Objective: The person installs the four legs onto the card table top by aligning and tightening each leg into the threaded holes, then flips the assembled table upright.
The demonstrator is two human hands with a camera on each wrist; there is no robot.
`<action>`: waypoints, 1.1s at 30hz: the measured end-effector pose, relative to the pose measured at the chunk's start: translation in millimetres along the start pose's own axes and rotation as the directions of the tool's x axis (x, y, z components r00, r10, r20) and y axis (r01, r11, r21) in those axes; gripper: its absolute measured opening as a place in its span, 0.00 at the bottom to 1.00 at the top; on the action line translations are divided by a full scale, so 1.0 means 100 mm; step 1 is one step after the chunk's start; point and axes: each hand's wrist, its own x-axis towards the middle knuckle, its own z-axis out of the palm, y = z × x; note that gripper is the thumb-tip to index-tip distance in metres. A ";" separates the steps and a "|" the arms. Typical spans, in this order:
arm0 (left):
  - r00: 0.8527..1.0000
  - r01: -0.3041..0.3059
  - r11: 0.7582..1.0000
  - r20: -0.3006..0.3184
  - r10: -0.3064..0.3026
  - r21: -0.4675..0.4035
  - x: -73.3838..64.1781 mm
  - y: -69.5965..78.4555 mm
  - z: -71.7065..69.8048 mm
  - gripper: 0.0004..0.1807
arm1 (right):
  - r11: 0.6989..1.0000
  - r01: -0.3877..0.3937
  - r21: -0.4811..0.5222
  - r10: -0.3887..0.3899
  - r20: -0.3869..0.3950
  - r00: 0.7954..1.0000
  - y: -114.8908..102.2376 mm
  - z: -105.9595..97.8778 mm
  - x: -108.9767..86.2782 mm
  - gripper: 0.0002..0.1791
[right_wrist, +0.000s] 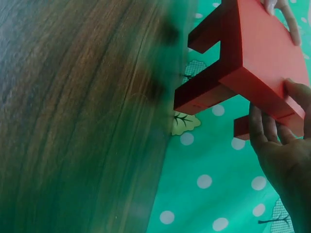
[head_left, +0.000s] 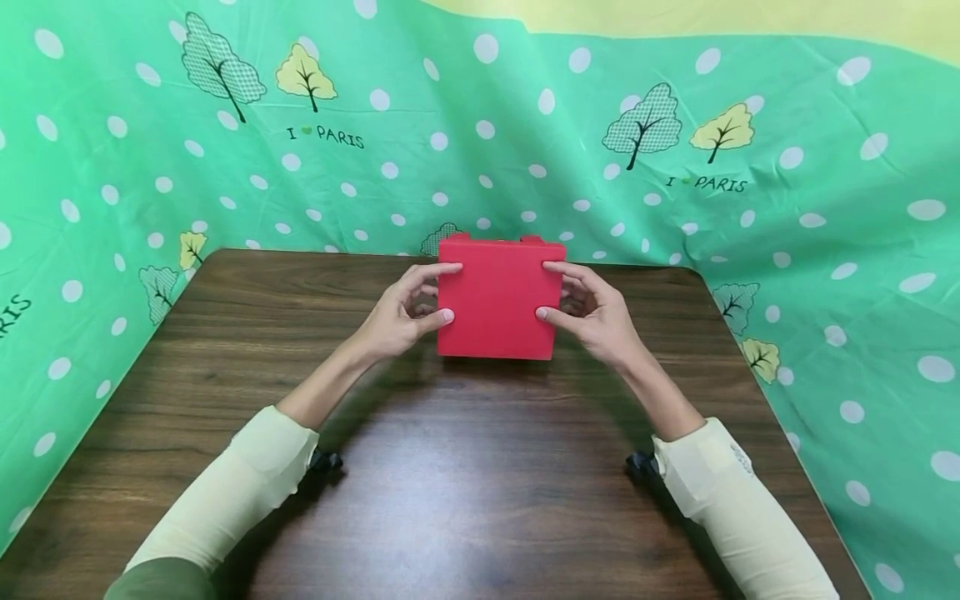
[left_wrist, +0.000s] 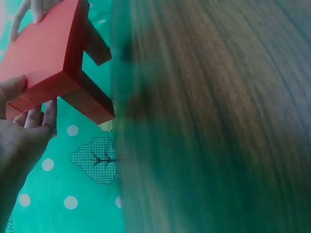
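Note:
A small red stool [head_left: 498,300] is held between both hands over the far part of the table, its flat square seat facing the head camera. On its left side, my left hand [head_left: 397,317] grips the seat with thumb and forefinger on the top face and the other fingers behind. My right hand [head_left: 603,321] grips the opposite side in the same way. The left wrist view shows two blocky legs [left_wrist: 90,99] reaching toward the tabletop. From the right wrist, the stool legs [right_wrist: 201,90] appear beneath the seat, with the fingers curled under its edge.
The dark wood-grain table [head_left: 480,467] ends just behind the stool. A green curtain [head_left: 487,158] with white dots and tree prints hangs along the back and sides. Small black devices [head_left: 326,462] sit under both pale-sleeved wrists.

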 end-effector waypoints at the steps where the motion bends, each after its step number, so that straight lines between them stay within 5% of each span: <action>1: 1.000 -0.005 1.000 -0.004 0.005 0.003 0.00 0.00 -0.01 0.38 | 1.000 0.000 0.003 0.000 0.000 1.000 0.00 0.01 0.00 0.38; 19: 1.000 0.004 1.000 -0.029 -0.005 -0.020 0.14 0.11 -0.07 0.39 | 0.999 -0.035 -0.034 0.035 -0.008 0.999 -0.15 0.01 0.14 0.41; 33: 0.994 0.101 0.994 -0.037 -0.102 -0.029 0.27 0.19 -0.10 0.38 | 0.975 -0.223 -0.003 0.222 0.089 0.971 -0.27 -0.09 0.27 0.42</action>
